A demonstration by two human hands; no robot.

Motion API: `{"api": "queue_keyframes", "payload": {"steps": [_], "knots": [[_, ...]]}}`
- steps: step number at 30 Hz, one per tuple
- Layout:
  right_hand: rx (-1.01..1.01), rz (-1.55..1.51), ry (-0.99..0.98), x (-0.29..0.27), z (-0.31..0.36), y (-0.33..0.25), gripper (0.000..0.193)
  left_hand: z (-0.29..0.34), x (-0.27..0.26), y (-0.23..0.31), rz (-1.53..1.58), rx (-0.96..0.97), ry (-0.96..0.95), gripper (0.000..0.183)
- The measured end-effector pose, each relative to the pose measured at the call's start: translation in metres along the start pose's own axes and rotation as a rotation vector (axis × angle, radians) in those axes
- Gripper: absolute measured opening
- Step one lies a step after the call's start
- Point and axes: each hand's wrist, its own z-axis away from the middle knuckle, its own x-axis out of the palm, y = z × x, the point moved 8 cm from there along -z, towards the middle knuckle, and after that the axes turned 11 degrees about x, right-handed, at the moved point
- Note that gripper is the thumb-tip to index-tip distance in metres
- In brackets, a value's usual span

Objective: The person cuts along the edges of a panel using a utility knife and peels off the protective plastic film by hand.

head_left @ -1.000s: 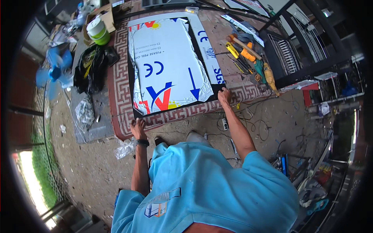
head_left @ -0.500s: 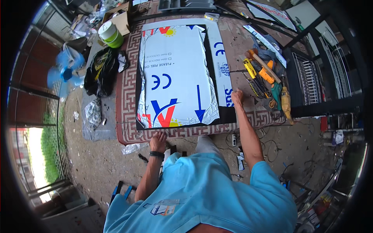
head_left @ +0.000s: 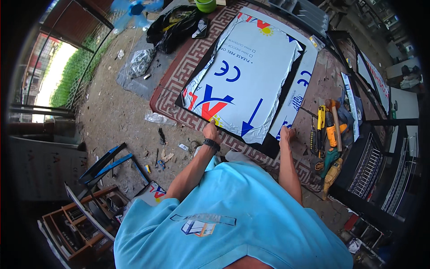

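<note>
A white film-covered panel [head_left: 255, 67] with crinkled silvery edges and blue and red print lies over a black sheet [head_left: 269, 145], whose margin shows around it. Beneath them on the right, a white printed sheet [head_left: 293, 105] sticks out. My left hand [head_left: 211, 131] is closed at the near edge of the panel, its fingertips partly hidden. My right hand [head_left: 287, 133] is closed at the near end of the white printed sheet, beside the black sheet's right side. All these layers rest on a table with a red-brown patterned cover [head_left: 179, 85].
Right of the sheets lie a yellow utility knife [head_left: 321, 117], a hammer [head_left: 335, 123] and power tools [head_left: 332, 175]. Dark metal frames [head_left: 358, 157] stand at the right. On the left are a black plastic bag [head_left: 172, 29], a spinning blue fan [head_left: 136, 8] and blue-black frame pieces [head_left: 107, 161] on the floor.
My view has swung, so the table appears tilted. The left hand has come up from the table's front edge to the panel's near edge. My right hand stays by the white printed sheet.
</note>
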Motion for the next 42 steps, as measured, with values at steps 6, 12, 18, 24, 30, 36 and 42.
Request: {"api": "queue_keyframes", "payload": {"steps": [6, 12, 18, 24, 30, 36, 42], "knots": [[0.330, -0.566, -0.330, -0.013, -0.003, -0.003, 0.017, 0.012, -0.002, 0.006, 0.102, -0.019, -0.001, 0.026], [0.533, -0.561, -0.645, -0.001, -0.010, 0.012, 0.029, 0.003, -0.011, -0.007, -0.043, 0.015, 0.033, 0.024], [0.400, -0.471, -0.760, -0.002, -0.014, 0.016, 0.030, 0.026, 0.013, -0.036, 0.035, 0.075, -0.144, 0.051], [0.321, -0.456, -0.809, 0.007, 0.001, 0.017, 0.014, 0.000, -0.006, -0.061, -0.125, 0.105, -0.067, 0.040], [0.339, -0.551, -0.993, 0.016, 0.002, 0.001, 0.024, -0.015, -0.026, -0.040, -0.297, 0.179, 0.024, 0.024], [0.199, -0.891, -0.953, 0.034, -0.119, -0.097, 0.046, 0.013, -0.026, 0.003, -0.191, 0.276, 0.140, 0.025], [0.310, -0.855, -1.094, 0.048, -0.158, -0.136, 0.042, 0.024, -0.032, 0.016, -0.202, 0.302, 0.289, 0.028]]}}
